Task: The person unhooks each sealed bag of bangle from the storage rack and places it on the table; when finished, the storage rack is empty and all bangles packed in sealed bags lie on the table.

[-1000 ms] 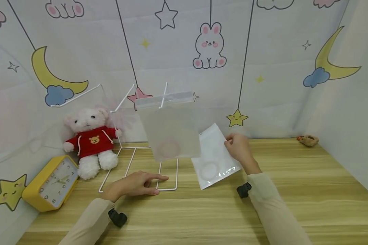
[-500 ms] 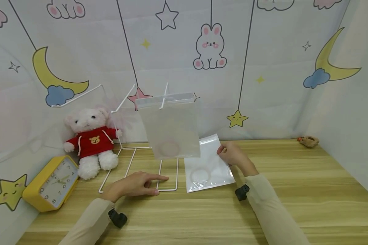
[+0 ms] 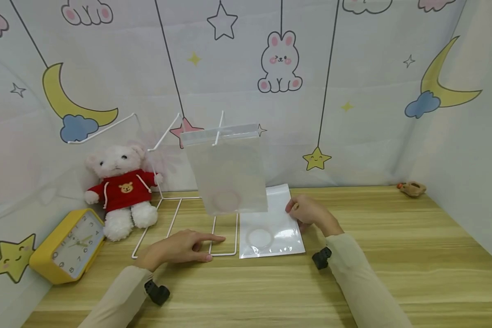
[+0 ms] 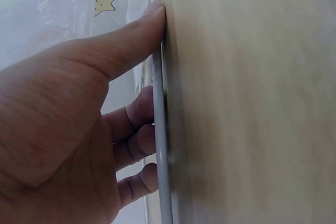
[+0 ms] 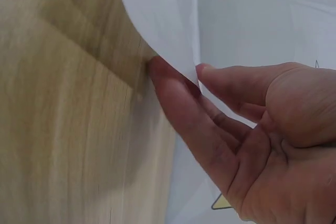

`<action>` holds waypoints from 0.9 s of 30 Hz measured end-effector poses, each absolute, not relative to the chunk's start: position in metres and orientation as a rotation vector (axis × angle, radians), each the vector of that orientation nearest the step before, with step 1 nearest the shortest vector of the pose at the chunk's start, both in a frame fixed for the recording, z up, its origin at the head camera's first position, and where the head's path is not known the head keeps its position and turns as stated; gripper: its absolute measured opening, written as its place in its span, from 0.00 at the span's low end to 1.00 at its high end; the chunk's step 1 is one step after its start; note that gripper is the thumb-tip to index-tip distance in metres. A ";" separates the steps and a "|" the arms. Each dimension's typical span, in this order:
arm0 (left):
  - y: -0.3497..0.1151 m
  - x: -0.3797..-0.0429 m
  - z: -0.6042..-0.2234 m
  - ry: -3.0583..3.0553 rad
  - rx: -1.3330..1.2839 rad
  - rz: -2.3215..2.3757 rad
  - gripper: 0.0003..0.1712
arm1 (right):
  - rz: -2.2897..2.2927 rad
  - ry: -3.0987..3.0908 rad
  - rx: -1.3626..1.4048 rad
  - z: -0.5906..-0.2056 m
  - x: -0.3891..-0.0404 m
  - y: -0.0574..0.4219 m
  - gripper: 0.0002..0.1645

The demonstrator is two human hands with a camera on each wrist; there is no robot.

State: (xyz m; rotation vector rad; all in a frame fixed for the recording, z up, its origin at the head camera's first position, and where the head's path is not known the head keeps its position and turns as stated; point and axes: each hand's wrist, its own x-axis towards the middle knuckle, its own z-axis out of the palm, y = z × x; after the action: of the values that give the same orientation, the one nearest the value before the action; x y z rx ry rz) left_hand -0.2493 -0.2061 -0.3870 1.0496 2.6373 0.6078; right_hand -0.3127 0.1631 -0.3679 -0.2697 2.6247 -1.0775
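Observation:
In the head view my right hand [image 3: 309, 212] pinches the right edge of a white plastic zip bag [image 3: 275, 223], whose front bears a pale ring shape. The right wrist view shows the bag's edge [image 5: 160, 19] between thumb and fingers, partly lifted off the table. My left hand [image 3: 180, 246] rests on the base of a white wire rack [image 3: 223, 254], index finger and thumb stretched out. In the left wrist view its thumb lies along the wire [image 4: 161, 156]. A similar bag [image 3: 231, 173] hangs from the rack's right hook and hides part of the held bag.
A yellow alarm clock [image 3: 67, 246] and a plush bear [image 3: 125, 189] in a red hoodie stand at the left, the bear among the rack's wires. A small brown object [image 3: 412, 188] lies at the table's far right. A patterned cloth [image 3: 365, 136] hangs behind.
My right hand has moved left and a little toward me with the bag, which has turned more upright in view and come down beside the rack. The left hand stays put.

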 end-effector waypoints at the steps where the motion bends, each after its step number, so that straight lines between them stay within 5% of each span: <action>1: -0.206 -0.249 -0.387 2.637 1.047 0.610 0.30 | -1.064 2.628 -0.275 -0.367 -0.313 0.163 0.10; 27: -0.207 -0.250 -0.387 2.626 1.052 0.620 0.30 | -1.042 2.901 -0.533 -0.334 -0.306 0.167 0.11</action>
State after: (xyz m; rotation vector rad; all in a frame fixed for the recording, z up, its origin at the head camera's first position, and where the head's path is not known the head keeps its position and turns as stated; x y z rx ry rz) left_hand -0.2500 -0.2066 -0.3866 1.0520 2.6259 0.6200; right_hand -0.3059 0.1673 -0.3337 -0.5333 2.9009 -1.0425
